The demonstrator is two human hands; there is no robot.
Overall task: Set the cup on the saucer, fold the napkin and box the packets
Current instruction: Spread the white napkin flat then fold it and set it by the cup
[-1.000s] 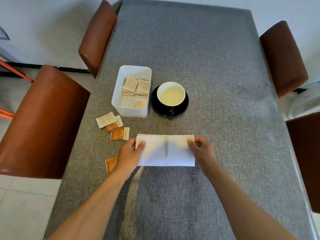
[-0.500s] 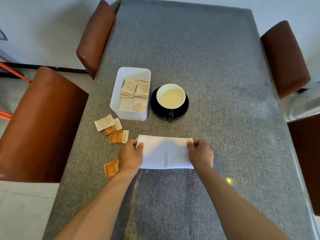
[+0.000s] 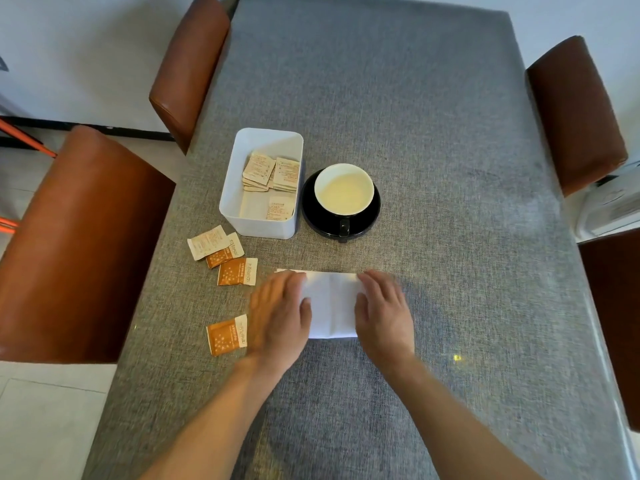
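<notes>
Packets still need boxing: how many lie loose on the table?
4: three clustered left of the box; one beside the left hand. Hands may hide more.

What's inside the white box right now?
The white box holds several pale packets: a small stack toward the far end and one lying flat near the front. Anything beneath the stack is covered, so no exact count.

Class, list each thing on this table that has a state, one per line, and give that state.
Cup: upright on the black saucer.
Napkin: folded, flat.
White box: open, holding packets.
Four loose packets: outside the box.
Left hand: flat on napkin.
Right hand: flat on napkin.
</notes>
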